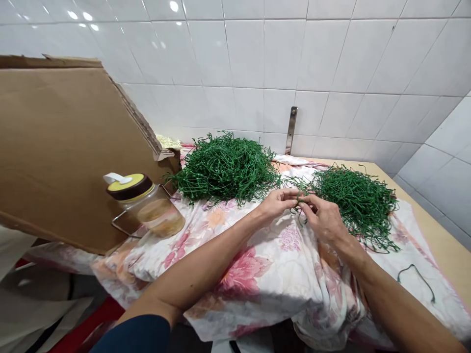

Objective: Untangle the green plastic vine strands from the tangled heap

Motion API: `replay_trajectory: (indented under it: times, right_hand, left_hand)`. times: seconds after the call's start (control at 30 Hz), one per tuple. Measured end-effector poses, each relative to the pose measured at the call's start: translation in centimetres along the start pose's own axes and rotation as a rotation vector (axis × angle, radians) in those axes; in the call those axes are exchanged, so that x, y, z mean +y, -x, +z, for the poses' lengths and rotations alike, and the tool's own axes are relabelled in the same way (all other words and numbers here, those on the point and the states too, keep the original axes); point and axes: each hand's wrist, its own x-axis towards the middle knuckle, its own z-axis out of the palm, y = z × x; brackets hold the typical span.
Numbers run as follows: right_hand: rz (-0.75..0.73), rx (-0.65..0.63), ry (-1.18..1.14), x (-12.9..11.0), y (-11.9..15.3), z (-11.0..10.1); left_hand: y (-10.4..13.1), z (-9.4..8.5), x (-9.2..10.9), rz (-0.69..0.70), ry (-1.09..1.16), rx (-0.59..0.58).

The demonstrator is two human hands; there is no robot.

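Observation:
Between the two green piles, my left hand [277, 203] and my right hand [322, 215] meet fingertip to fingertip, both pinching a thin green strand [300, 189]. Its exact shape between the fingers is too small to tell. A large tangled pile of green strands [228, 169] lies behind and left of my left hand. Another green pile [356, 201] lies just right of my right hand. Both piles rest on a floral cloth [274, 274]. One loose strand [417, 274] lies apart at the right, beyond my right forearm.
A big cardboard sheet [69, 152] stands at the left. Before it is a clear jar with a yellow and brown lid [162, 215], beside a wire handle. A metal bracket [291, 130] is on the tiled wall. Bare wooden tabletop [451, 250] shows at the right edge.

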Motion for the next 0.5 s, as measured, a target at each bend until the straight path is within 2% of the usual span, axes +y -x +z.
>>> replay_trajectory:
  times: [0.07, 0.17, 0.37, 0.5]
  right_hand:
    - [0.048, -0.003, -0.025, -0.05, 0.04, 0.00]
    - [0.066, 0.018, -0.031, 0.12, -0.01, -0.01]
    - [0.012, 0.103, -0.033, 0.77, -0.34, -0.18]
    - [0.056, 0.112, -0.077, 0.79, -0.44, -0.11]
  left_hand:
    - [-0.05, -0.08, -0.23, 0.010, -0.115, 0.014]
    - [0.01, -0.09, -0.20, 0.015, -0.171, 0.039]
    - [0.33, 0.20, 0.39, -0.020, -0.103, 0.032]
    - [0.37, -0.07, 0.64, -0.081, -0.001, 0.027]
